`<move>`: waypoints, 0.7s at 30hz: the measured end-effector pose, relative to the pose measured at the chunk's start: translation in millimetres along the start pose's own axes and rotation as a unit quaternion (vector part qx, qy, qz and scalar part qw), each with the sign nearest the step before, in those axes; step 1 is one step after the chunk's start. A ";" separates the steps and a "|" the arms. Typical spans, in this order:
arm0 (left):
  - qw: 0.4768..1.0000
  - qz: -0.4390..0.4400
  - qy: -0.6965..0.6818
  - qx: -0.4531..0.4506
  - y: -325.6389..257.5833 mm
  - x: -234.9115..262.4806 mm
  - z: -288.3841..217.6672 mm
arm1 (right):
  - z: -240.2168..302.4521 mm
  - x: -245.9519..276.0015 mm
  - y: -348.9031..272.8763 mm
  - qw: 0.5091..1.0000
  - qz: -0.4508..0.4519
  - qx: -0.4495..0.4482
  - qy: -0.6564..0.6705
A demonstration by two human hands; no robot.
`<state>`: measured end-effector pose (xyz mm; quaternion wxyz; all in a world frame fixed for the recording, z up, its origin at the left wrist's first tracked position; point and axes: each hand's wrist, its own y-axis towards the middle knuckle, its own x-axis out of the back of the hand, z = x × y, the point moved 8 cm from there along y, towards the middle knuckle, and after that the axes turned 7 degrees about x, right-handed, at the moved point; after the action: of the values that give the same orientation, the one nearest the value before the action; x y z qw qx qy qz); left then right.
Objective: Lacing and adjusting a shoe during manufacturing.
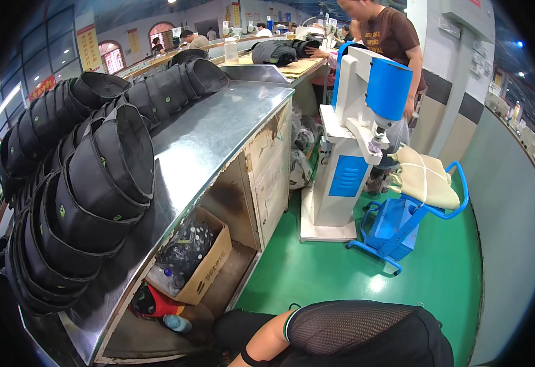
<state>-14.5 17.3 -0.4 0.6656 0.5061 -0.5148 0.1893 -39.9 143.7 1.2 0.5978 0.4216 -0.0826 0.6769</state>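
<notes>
Neither my left hand nor my right hand shows. A bent bare arm (pixel 272 337), with a black band and a black mesh sleeve (pixel 347 324), crosses the lower edge, its hand outside the picture. Beside it, under a metal-topped workbench (pixel 209 125), an open cardboard box (pixel 209 266) holds dark items and clear plastic. A light-blue bottle (pixel 177 323) lies on the lower shelf by a red and black bundle (pixel 151 303). On the bench, nested black curved fabric shells (pixel 111 165) with small green marks lean in long stacks.
A white and blue press-like machine (pixel 341 140) stands on the green floor (pixel 304 275). To its right is a blue wheeled cart (pixel 396 226) carrying cream-coloured pieces (pixel 423 177). Behind the machine stands a person in a brown shirt (pixel 390 37). A grey partition (pixel 506 202) runs along the right.
</notes>
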 end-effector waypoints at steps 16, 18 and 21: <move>0.950 -0.038 -0.259 0.168 34.2 48.6 -5.3 | 7.9 18.2 -14.3 0.973 -0.198 0.086 0.077; 0.937 -0.042 -0.276 0.211 27.6 57.2 6.0 | -7.7 11.8 -12.8 0.958 -0.166 -0.034 0.233; 0.876 -0.025 -0.414 0.245 9.2 74.9 30.1 | 12.8 45.0 -20.4 0.972 -0.227 0.018 -0.060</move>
<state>-6.7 -25.2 68.4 0.2510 0.6977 -0.6677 0.0656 -12.7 174.7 31.5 0.7222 0.4800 -0.0086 0.4979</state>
